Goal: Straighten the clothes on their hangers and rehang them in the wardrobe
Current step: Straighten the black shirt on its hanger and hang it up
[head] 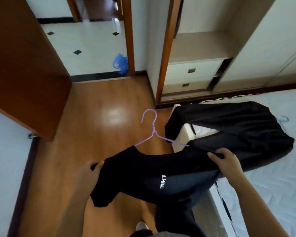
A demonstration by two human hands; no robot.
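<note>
A black T-shirt (pixel 143 173) with white lettering hangs between my hands over the wooden floor. A purple wire hanger (pixel 153 129) sticks out of its neck, hook pointing away from me. My left hand (pixel 92 168) pinches the shirt's left shoulder. My right hand (pixel 224 161) grips the right shoulder near the bed's corner. Black trousers (pixel 237 127) lie spread on the bed (pixel 272 177), with a blue hanger (pixel 284 119) showing at their far side. The wardrobe (pixel 212 48) stands open ahead on the right.
Two white drawers (pixel 191 76) sit low in the wardrobe under a bare shelf. A brown door (pixel 24 65) stands open at the left. A blue plastic bag (pixel 120 63) lies on the tiled floor beyond the doorway. My feet show at the bottom.
</note>
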